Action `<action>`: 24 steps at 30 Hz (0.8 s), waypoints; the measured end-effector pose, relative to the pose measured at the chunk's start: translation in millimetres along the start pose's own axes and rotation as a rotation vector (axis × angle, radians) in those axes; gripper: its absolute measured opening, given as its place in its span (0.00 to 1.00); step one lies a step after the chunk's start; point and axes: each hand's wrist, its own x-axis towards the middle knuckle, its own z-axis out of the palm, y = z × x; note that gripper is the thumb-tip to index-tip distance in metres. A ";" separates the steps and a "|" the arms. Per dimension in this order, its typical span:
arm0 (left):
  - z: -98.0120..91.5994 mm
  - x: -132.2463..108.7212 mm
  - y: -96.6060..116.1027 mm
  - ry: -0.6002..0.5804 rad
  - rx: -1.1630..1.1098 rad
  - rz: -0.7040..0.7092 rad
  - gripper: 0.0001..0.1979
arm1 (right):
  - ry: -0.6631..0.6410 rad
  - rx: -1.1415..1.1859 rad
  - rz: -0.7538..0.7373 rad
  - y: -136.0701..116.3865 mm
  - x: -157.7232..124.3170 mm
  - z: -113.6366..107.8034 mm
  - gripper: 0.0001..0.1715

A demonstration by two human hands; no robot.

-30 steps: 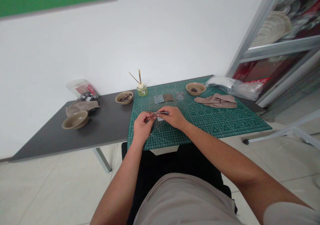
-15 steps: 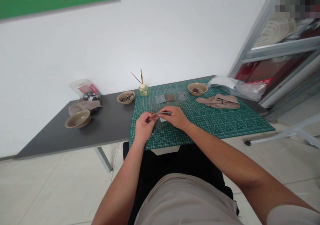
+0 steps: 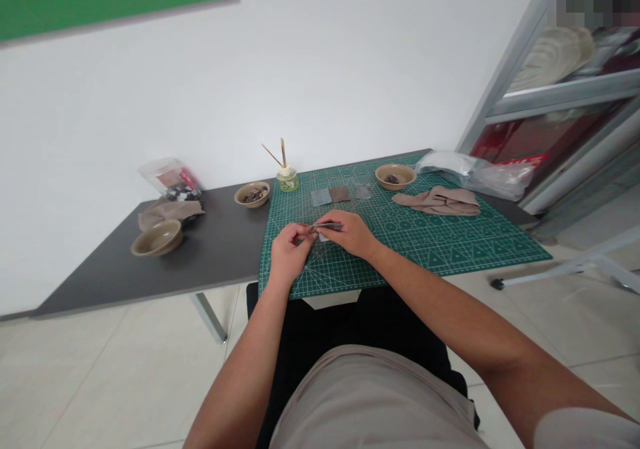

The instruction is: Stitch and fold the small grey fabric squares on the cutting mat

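My left hand and my right hand meet over the green cutting mat, fingertips pinched together. Between them is a small, thin grey piece, perhaps cloth or a little pouch; its far side and the left fingertips' exact hold are partly hidden. Something small and white shows just beneath the right fingers. Beyond the hands lie a pale blue-grey square, a brown square and a smaller greyish square, all flat on the mat.
A bowl with a few dark bits and a crumpled brown cloth sit to the right. A reed diffuser stands behind. Leftward are a bowl of dark chunks, another bowl and a plastic bag.
Both hands keep almost the same place and pinch, with the grey piece still between them. Only a slight shift of the camera shows.
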 end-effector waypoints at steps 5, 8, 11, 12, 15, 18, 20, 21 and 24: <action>0.4 0.1 2.4 -0.003 -0.001 -0.005 0.05 | 0.006 0.018 0.020 -0.7 -0.4 -0.7 0.04; 0.5 0.2 3.5 -0.005 -0.022 -0.002 0.04 | 0.011 0.002 0.025 -1.0 -0.4 -0.8 0.05; 0.4 -0.1 3.4 -0.004 -0.017 0.001 0.04 | -0.006 -0.013 0.028 -1.4 0.1 -0.8 0.05; 0.3 -0.2 3.2 -0.004 -0.014 0.002 0.04 | -0.008 -0.012 0.033 -1.6 0.3 -0.8 0.05; 0.3 -0.4 2.7 -0.007 -0.009 -0.001 0.05 | 0.005 -0.008 0.053 -1.8 0.7 -0.8 0.04; 0.3 -0.1 2.3 -0.002 0.010 -0.008 0.05 | 0.009 -0.014 0.048 -1.2 0.8 -0.6 0.05; 0.3 0.0 2.0 0.000 0.021 -0.013 0.06 | 0.003 -0.020 0.041 -0.2 0.7 -0.5 0.05; 0.3 0.0 1.9 -0.002 0.023 -0.018 0.06 | 0.003 -0.024 0.040 0.3 0.6 -0.4 0.05; 0.5 0.0 1.4 -0.006 0.023 -0.027 0.06 | 0.014 -0.037 0.048 1.2 0.4 -0.2 0.05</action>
